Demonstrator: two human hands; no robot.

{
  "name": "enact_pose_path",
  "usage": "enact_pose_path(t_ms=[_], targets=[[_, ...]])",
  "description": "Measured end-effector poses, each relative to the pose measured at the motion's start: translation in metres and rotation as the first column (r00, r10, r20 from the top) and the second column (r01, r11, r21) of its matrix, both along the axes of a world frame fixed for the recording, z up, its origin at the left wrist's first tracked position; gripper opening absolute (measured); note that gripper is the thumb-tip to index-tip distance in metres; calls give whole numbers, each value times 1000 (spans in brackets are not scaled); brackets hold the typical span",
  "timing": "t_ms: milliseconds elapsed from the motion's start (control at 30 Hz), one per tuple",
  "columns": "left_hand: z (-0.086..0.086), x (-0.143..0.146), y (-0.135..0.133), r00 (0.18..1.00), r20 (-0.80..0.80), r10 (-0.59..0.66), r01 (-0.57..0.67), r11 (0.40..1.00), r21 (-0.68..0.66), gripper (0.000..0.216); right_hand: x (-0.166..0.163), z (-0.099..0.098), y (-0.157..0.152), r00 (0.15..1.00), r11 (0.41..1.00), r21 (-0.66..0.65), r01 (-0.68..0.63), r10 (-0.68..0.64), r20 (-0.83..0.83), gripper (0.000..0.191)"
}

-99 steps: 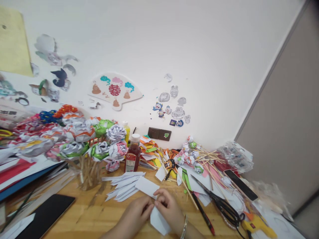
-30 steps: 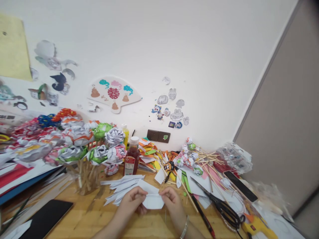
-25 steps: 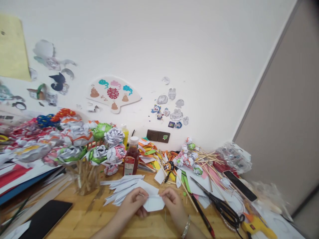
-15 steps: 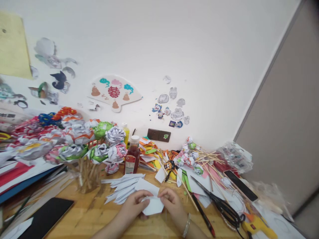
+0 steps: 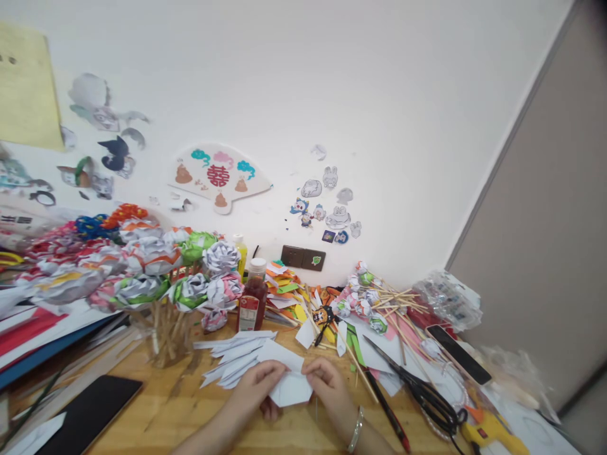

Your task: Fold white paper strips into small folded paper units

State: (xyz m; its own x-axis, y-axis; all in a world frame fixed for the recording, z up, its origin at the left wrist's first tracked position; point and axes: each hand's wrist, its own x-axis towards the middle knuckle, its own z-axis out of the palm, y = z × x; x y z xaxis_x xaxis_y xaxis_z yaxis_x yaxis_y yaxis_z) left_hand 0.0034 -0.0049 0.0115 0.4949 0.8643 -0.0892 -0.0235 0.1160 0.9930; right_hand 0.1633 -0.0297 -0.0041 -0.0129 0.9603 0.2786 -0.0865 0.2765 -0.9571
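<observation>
Between my two hands is a small white sheet of paper [image 5: 293, 390] with angled corners, raised a little over the wooden table. My left hand [image 5: 260, 387] pinches its upper left edge, with some fingers hidden beneath. The upper right edge is pinched by my right hand [image 5: 328, 383], whose wrist carries a bracelet [image 5: 356, 430]. Just behind the paper lies a fanned stack of white paper pieces [image 5: 237, 359]. A larger white sheet [image 5: 279, 355] sits partly behind my fingers.
Paper flowers [image 5: 142, 287] stand in a container at left, near a bottle of red liquid [image 5: 253, 297]. A black tablet-like slab [image 5: 90, 414] lies front left. Scissors [image 5: 417, 388], a pen [image 5: 389, 411], a phone [image 5: 459, 354] and a yellow glue gun [image 5: 493, 433] are at right.
My left thumb has shifted up off the face of the paper toward its top edge, so more of the sheet shows. Both hands stay in nearly the same place.
</observation>
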Motion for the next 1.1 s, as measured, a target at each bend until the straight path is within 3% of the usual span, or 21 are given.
enact_pose_path(t_ms=[300, 500, 767, 1100], targets=[[-5, 1, 4, 999, -40, -5, 5, 1000, -4, 34, 0, 2, -2, 989, 996, 68, 53, -62, 131, 6], [-11, 2, 5, 998, -56, -17, 20, 999, 46, 33, 2, 5, -2, 991, 998, 66, -11, 2, 137, 10], [-10, 2, 4, 993, -110, 34, -24, 996, 90, 33, 2, -6, 5, 981, 999, -19, 42, -37, 191, 15], [-8, 3, 2, 991, -130, 41, -30, 996, 82, 29, 1, -1, 4, 977, 997, -39, 62, -53, 206, 15]])
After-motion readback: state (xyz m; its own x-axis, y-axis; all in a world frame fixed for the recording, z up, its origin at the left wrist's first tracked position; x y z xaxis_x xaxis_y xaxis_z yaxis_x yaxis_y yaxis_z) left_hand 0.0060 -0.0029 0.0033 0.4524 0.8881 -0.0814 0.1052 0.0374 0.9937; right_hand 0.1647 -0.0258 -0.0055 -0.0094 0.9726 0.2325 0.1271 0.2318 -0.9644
